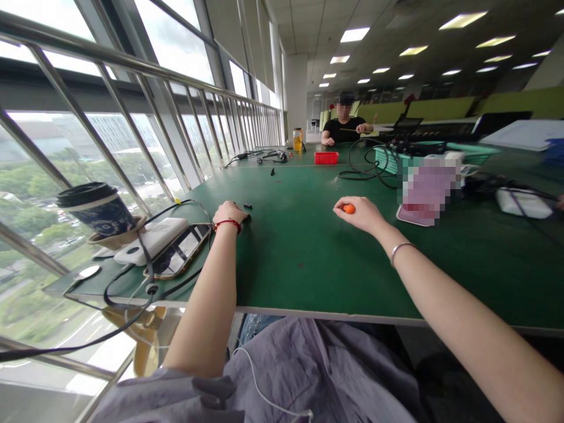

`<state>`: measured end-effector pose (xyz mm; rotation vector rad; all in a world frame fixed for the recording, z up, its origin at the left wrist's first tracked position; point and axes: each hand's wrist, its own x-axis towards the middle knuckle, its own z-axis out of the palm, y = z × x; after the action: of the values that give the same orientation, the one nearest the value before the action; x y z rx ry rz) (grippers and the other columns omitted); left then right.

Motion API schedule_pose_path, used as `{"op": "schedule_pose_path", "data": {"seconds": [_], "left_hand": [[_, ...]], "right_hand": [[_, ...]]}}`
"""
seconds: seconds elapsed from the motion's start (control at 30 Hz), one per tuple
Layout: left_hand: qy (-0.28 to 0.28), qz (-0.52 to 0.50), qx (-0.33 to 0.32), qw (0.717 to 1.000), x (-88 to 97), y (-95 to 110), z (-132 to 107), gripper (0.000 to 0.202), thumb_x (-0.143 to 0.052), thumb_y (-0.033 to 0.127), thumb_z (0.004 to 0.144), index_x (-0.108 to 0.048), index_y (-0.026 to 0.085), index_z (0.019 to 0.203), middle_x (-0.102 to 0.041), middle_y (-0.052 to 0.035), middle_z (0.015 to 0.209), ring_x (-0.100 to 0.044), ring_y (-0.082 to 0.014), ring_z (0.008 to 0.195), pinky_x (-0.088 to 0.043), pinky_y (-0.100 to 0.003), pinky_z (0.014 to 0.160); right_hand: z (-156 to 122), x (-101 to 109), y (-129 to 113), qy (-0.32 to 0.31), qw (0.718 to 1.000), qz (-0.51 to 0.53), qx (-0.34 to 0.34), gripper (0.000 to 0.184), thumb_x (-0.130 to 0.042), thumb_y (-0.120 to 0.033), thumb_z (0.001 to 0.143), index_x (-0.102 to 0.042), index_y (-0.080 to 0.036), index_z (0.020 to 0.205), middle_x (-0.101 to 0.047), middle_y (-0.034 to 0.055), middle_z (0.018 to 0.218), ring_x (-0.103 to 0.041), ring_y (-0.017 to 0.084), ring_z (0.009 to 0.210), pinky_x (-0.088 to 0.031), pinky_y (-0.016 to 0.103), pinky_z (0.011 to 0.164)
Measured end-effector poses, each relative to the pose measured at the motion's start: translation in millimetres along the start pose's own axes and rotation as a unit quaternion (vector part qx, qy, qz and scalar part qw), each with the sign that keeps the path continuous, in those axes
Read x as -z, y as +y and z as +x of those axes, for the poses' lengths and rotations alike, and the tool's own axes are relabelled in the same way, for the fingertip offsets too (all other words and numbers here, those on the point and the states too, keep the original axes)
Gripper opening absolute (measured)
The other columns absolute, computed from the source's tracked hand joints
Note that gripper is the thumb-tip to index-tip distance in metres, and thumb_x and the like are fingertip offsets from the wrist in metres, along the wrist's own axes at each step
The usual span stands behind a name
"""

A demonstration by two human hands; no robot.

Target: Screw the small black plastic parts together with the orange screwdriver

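Note:
My left hand (229, 214), with a red string bracelet at its wrist, rests on the green table with its fingers curled. A dark bit juts out beside its knuckles, but what the fingers grip is hidden. Just past that hand lies a small black piece (247, 206). My right hand (362, 214), further right over the table and wearing a silver bangle, is closed around an orange rounded object (349, 209). Only one bulging end of it shows at the curled fingers; the rest is covered by the hand.
On the left are a paper coffee cup (99, 211), a white box-shaped device (152, 241), a phone (180, 249) and cables. A red tray (326, 158), a jar (297, 140) and a person (346, 126) are at the far end. Rightward stand a green basket (388, 160) and a pink phone (427, 194).

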<state>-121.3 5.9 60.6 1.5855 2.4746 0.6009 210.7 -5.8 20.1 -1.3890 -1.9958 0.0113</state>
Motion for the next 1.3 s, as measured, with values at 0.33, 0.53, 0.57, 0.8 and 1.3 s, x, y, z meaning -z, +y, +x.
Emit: {"op": "schedule_pose_path", "data": {"seconds": [0.33,0.53,0.57,0.8,1.3], "left_hand": [[-0.022,-0.02,-0.008,1.0,-4.9,-8.8,11.0,0.024,-0.073,0.03,0.066,-0.074,0.02,0.088,-0.072,-0.008,0.106,-0.066,-0.0256,0.101,-0.053,-0.034,0.087],[-0.033,-0.076,-0.058,0.995,-20.4,-11.1,24.9,0.017,-0.074,0.026,0.062,-0.074,0.019,0.077,-0.074,-0.0044,0.084,-0.068,-0.0208,0.087,-0.054,-0.027,0.078],[-0.037,-0.094,-0.079,0.992,-24.5,-7.4,24.1,0.014,-0.073,0.025,0.062,-0.073,0.019,0.074,-0.073,-0.0032,0.078,-0.067,-0.0197,0.083,-0.054,-0.026,0.076],[-0.175,-0.248,-0.291,0.907,-75.9,52.2,-17.9,0.01,-0.072,0.023,0.065,-0.069,0.014,0.069,-0.071,-0.0028,0.071,-0.063,-0.0127,0.067,-0.051,-0.024,0.069],[-0.219,-0.266,-0.425,0.837,-95.6,80.8,-59.0,0.013,-0.068,0.023,0.072,-0.068,0.011,0.077,-0.07,-0.0045,0.076,-0.059,-0.0107,0.066,-0.047,-0.023,0.066]], "right_hand": [[-0.2,0.1,0.7,-0.005,1.0,-0.007,-0.005,0.015,-0.056,-0.034,0.077,-0.067,-0.025,0.077,-0.073,0.0008,0.087,-0.065,0.02,0.081,-0.045,0.03,0.069],[-0.4,1.1,-4.2,-0.007,1.0,-0.006,-0.004,0.014,-0.056,-0.034,0.077,-0.067,-0.025,0.077,-0.072,0.0004,0.087,-0.065,0.019,0.079,-0.045,0.03,0.067],[-0.6,1.1,-6.1,-0.002,1.0,-0.005,-0.001,0.014,-0.056,-0.034,0.077,-0.066,-0.025,0.077,-0.072,0.0004,0.087,-0.064,0.019,0.079,-0.044,0.03,0.067],[1.3,2.1,-21.9,0.076,0.993,0.016,0.083,0.012,-0.055,-0.02,0.074,-0.061,-0.024,0.083,-0.066,0.0036,0.086,-0.06,0.021,0.086,-0.047,0.031,0.074],[-0.6,7.7,-39.3,0.191,0.946,0.262,-0.026,0.031,-0.059,-0.041,0.079,-0.047,-0.025,0.103,-0.069,0.0032,0.084,-0.066,0.018,0.059,-0.053,0.03,0.055]]}}
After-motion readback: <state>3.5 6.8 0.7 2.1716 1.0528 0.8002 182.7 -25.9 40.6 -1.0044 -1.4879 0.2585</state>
